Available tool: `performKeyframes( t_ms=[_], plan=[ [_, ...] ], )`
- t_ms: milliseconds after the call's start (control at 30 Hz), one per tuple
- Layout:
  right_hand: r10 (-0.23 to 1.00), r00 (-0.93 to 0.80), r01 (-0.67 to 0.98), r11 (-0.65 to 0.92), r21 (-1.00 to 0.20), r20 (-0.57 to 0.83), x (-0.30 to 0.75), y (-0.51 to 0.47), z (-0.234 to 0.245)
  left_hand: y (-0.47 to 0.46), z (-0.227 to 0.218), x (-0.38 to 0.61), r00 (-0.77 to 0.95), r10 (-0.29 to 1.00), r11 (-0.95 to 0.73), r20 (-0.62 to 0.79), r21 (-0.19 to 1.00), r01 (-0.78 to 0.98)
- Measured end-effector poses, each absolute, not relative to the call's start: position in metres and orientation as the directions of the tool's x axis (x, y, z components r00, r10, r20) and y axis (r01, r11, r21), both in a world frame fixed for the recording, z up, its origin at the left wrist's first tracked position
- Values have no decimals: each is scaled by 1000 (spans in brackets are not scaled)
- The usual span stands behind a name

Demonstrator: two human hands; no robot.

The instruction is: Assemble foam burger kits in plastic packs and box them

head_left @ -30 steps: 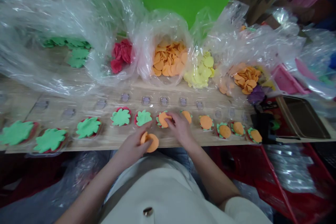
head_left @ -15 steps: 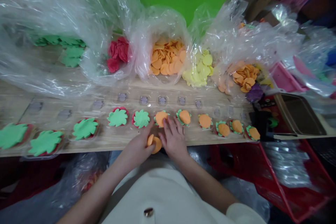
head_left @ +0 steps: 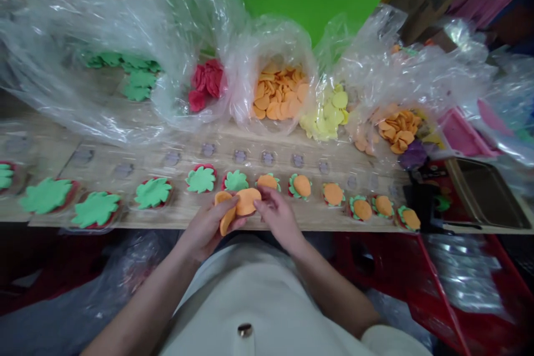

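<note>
The left hand holds a few thin orange discs between thumb and bent fingers, just above a wooden board with a row of clear cups, some topped with green leaf shapes. The right hand is beside it, its fingers close together and touching the top disc's rim, though whether they grip it cannot be told. The discs look light, soft and bendy, so they seem easiest to take by the edge
</note>
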State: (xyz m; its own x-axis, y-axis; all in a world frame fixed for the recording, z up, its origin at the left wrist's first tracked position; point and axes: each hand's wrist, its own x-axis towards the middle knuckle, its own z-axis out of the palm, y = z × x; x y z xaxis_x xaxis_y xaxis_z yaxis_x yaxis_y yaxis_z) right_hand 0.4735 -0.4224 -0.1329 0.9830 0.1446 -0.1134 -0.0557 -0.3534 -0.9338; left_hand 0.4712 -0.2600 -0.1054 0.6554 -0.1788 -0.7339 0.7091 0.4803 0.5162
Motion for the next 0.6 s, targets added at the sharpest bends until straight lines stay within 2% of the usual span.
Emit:
performKeyframes(
  t_ms=[67,100,167,200,233,300,367,400,500,600],
  plan=[
    [173,952,-214,-214,-953,-252,488,-417,-128,-254,-108,468,683,-158,458,-713,560,691],
    [144,954,-231,-197,-953,-261,496,-416,-127,-249,-110,466,703,-132,436,-698,596,674],
    [20,989,-138,-275,-952,-149,511,-414,-127,-236,-115,462,742,-43,383,-669,675,631],
    [-17,999,-41,-368,-929,-37,517,-412,-129,-230,-118,459,757,18,349,-653,714,607],
    [-5,996,77,-477,-876,91,521,-409,-131,-223,-121,457,769,78,300,-634,751,588],
    [182,940,335,-650,-682,288,524,-400,-139,-213,-127,454,801,172,152,-573,819,554],
    [412,852,523,-705,-479,324,519,-390,-149,-207,-132,452,857,196,-45,-477,868,494],
    [485,819,574,-713,-403,308,514,-386,-154,-205,-134,451,888,181,-144,-423,882,449],
    [541,790,610,-737,-291,288,498,-382,-166,-205,-141,449,960,80,-372,-267,886,278],
    [561,775,630,-721,-290,290,486,-386,-167,-209,-146,451,986,-34,-457,-163,880,130]
  ],
)
